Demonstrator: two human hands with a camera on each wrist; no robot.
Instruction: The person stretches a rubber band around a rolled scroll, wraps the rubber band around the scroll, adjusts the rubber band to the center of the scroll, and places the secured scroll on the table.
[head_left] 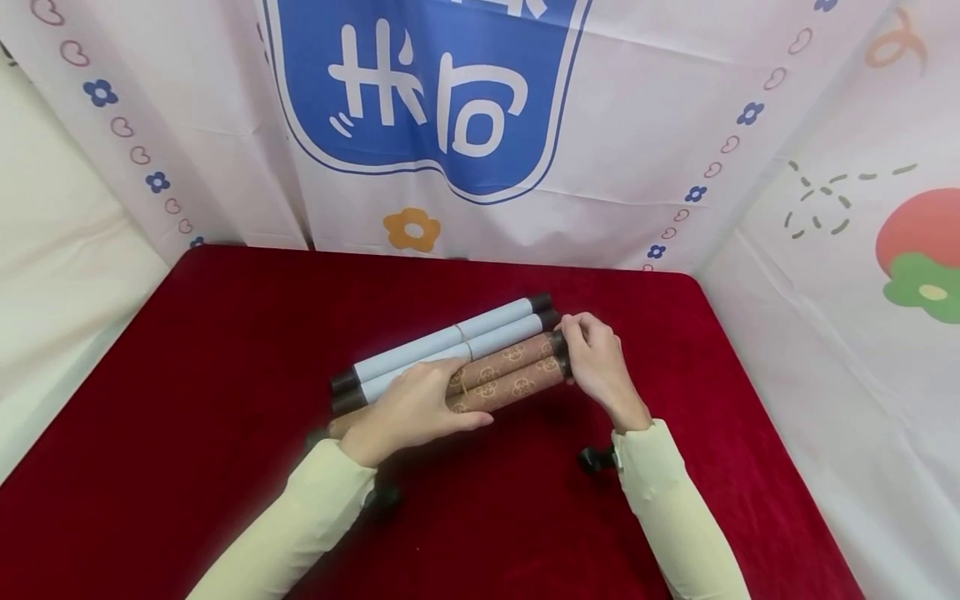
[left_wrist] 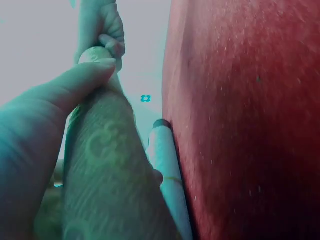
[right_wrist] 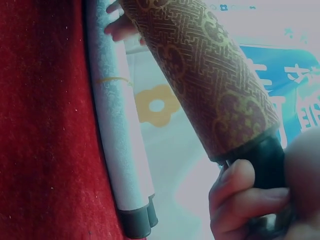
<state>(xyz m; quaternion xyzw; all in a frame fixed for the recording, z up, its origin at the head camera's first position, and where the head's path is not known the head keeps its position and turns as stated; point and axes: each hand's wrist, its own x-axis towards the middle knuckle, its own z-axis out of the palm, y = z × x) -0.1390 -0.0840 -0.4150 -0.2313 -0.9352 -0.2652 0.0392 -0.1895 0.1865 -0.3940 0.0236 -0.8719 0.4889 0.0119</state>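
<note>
Two brown scrolls (head_left: pixel 517 387) with gold patterns lie side by side, a thin tie round their middle. My left hand (head_left: pixel 416 408) grips them from above near the middle, thumb along the near side. At their right end, my right hand (head_left: pixel 600 362) curls its fingers round the dark end caps (right_wrist: pixel 270 157). In the right wrist view the brown pair is raised above the red cloth. Two light blue scrolls (head_left: pixel 442 340) with dark ends rest on the cloth just behind, bound by a thin band (right_wrist: pixel 114 80). My left hand hides part of both pairs.
A red velvet cloth (head_left: pixel 225 333) covers the table. White printed curtains stand behind and at both sides, with a blue emblem (head_left: pixel 420 100) and an orange flower (head_left: pixel 412 230) at the back. Dark wrist straps (head_left: pixel 596 460) show by my sleeves.
</note>
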